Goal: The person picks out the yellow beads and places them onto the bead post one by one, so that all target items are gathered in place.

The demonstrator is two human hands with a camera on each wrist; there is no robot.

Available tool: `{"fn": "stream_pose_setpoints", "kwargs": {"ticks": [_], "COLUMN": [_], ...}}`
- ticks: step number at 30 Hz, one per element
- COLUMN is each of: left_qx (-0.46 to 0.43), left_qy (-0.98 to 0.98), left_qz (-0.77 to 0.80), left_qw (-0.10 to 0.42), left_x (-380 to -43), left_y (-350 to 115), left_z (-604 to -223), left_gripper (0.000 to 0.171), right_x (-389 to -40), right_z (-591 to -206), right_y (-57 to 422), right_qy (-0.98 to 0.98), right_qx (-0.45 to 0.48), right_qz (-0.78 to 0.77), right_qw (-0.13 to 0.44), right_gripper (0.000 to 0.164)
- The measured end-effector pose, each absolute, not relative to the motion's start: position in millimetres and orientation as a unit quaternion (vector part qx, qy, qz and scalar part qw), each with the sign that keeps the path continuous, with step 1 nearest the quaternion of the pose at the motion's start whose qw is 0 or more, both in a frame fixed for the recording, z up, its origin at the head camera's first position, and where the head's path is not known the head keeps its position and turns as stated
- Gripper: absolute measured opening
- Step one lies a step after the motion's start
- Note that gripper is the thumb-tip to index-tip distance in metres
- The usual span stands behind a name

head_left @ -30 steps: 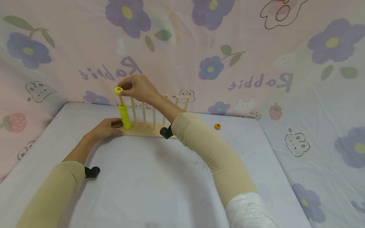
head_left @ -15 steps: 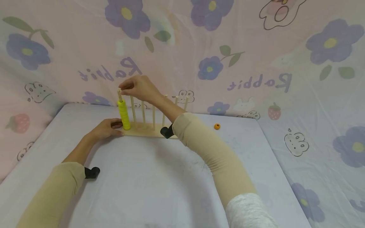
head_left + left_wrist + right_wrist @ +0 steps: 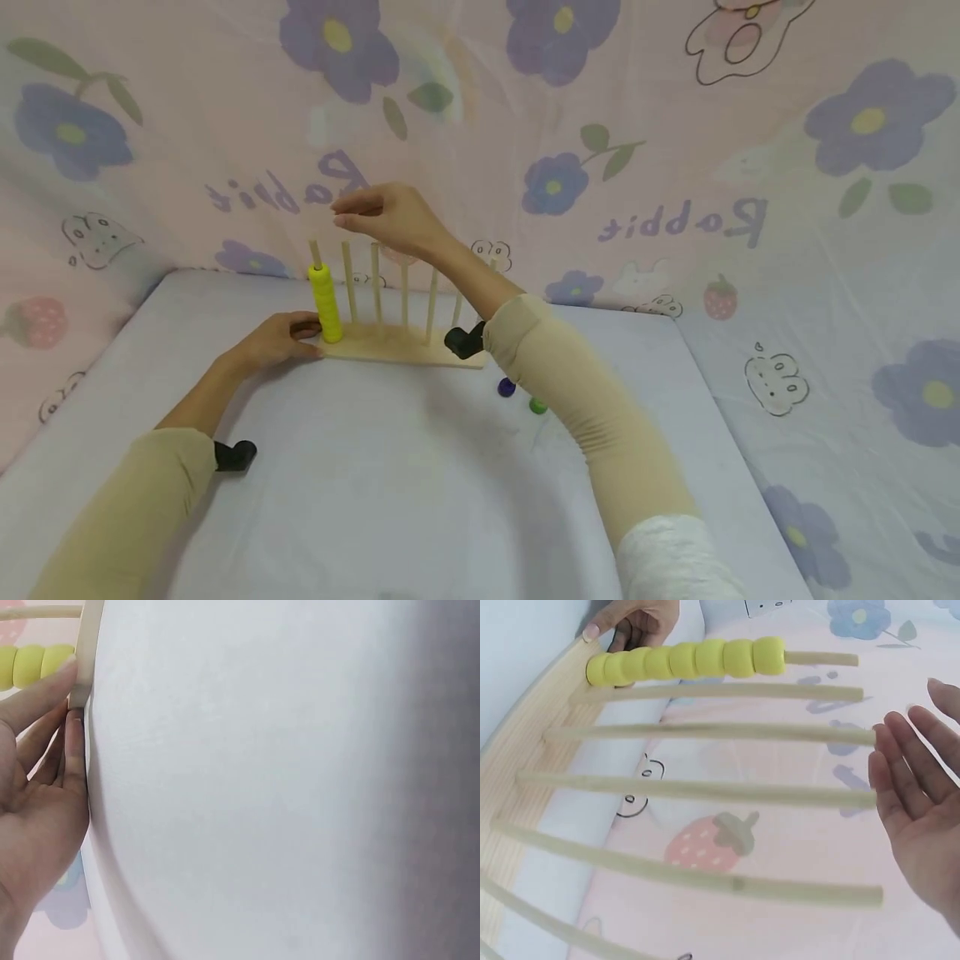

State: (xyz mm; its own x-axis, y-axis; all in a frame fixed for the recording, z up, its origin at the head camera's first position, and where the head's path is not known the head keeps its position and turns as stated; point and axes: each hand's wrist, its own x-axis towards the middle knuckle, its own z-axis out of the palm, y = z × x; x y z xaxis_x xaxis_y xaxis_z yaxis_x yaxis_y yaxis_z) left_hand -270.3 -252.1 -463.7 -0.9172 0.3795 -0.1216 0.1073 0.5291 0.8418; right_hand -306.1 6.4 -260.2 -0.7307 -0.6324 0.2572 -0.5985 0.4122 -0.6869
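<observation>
A wooden peg rack [image 3: 405,351] stands on the white table, with upright pegs along its base. Several yellow beads [image 3: 326,304] are stacked on the leftmost peg, whose bare tip shows above them. My left hand [image 3: 279,340] grips the left end of the base; in the left wrist view its fingers [image 3: 46,694] and thumb close on that end, beside the lowest beads. Above the pegs my right hand [image 3: 393,218] is raised with nothing in it. From the right wrist view, its fingers [image 3: 900,739] look relaxed, close to the peg tips.
A dark purple bead [image 3: 507,387] and a green bead [image 3: 538,405] lie on the table right of the rack, close to my right forearm. Behind the table hangs a flower-patterned cloth [image 3: 465,150].
My right hand lowered a yellow bead onto the leftmost peg, let it go and moved up and right. The purple and green beads came into view; the orange one is now hidden. My left hand stayed put.
</observation>
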Motion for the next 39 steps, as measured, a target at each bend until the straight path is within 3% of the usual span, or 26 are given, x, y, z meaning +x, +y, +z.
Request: {"fn": "stream_pose_setpoints", "kwargs": {"ticks": [15,39], "left_qx": [0.126,0.154], "left_qy": [0.880,0.941], "left_qz": [0.437,0.300], "left_qw": [0.138,0.025], "left_x": [-269,-239], "left_y": [-251,-258], "left_z": [-455,-442], "left_gripper": [0.081,0.073], "right_x": [-302,-279], "right_z": [-251,-284], "right_y": [65,165], "right_qy": [0.819,0.859], "right_qx": [-0.373,-0.299], "right_qz": [-0.435,-0.412], "right_qw": [0.002,-0.051], "right_gripper": [0.035,0.041]}}
